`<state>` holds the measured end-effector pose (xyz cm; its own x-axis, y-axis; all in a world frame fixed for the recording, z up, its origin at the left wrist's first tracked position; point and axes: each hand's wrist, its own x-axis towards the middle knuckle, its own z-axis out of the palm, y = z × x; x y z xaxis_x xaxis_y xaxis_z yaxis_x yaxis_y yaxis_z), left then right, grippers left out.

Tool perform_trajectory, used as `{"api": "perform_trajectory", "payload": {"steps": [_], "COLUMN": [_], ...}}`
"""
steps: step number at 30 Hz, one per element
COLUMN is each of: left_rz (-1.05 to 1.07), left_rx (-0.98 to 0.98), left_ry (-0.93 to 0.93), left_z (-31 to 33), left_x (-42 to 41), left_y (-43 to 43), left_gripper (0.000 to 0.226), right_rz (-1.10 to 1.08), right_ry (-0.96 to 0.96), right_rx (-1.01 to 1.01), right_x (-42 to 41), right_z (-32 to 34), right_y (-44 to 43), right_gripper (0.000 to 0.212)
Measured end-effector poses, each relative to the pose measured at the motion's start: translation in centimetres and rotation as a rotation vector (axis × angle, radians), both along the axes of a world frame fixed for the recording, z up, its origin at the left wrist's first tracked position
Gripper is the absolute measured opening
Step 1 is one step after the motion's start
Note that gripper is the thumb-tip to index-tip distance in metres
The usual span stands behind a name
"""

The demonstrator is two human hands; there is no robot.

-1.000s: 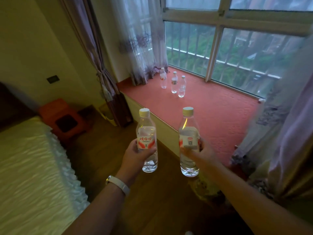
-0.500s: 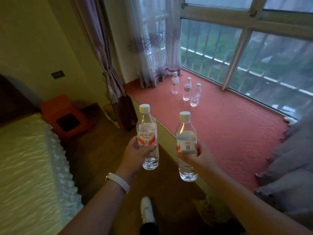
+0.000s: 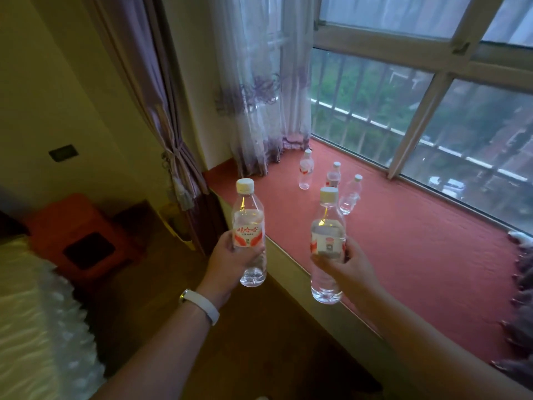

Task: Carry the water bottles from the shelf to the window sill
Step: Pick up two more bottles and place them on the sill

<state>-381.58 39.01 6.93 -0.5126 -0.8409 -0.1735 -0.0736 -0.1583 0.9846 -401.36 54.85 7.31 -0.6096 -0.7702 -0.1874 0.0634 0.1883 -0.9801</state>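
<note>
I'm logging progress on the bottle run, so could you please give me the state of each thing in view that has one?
Left bottle: capped, upright, held in the left hand, off the sill.
Right bottle: capped, upright, held in the right hand, above the sill's edge.
Three sill bottles: capped, standing on the sill.
Curtain: tied back.
Window: seems shut.

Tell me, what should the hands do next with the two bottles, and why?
Probably carry them forward over the sill and set them beside the three bottles standing there. The left hand and right hand each hold a bottle upright, short of that group.
</note>
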Motion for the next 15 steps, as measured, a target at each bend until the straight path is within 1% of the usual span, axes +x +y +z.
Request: {"api": "perform_trajectory", "payload": {"steps": [8, 12, 15], "left_rz": [-0.031, -0.039, -0.032], "left_rx": [0.0, 0.005, 0.029], "left_ry": [-0.067, -0.089, -0.124], "left_z": [-2.0, -2.8, -3.0], "left_x": [-4.1, -7.1, -9.6], "left_y": [-7.9, -12.0, -15.4], "left_gripper": [0.043, 0.043, 0.045], "right_rz": [-0.03, -0.053, -0.042], "right_ry": [-0.087, -0.145, -0.162], "right_rx": [0.028, 0.018, 0.047], "right_x": [-2.8, -5.5, -8.1], "right_z": [-2.2, -4.5, -5.9], "right_y": [-6.9, -11.5, -15.3], "right_gripper": [0.043, 0.041, 0.041]}}
